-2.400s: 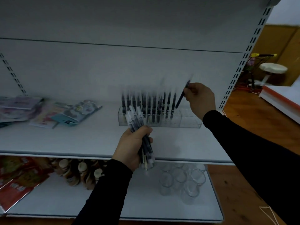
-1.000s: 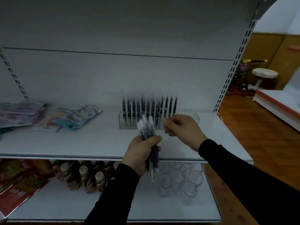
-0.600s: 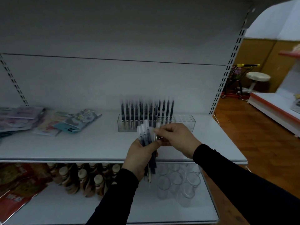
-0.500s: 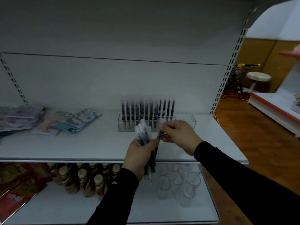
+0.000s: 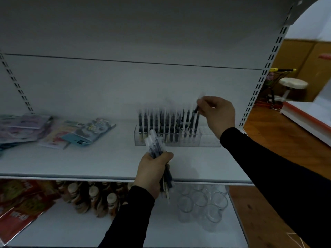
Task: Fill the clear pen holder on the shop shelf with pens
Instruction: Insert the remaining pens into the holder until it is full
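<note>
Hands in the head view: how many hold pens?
2. The left hand grips a bundle of pens before the shelf edge; the right hand pinches one pen over the clear holder.

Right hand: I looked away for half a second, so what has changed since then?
The right hand drew one pen from the bundle and carried it up and right to the pen holder, above its right end. The left hand still grips the bundle.
</note>
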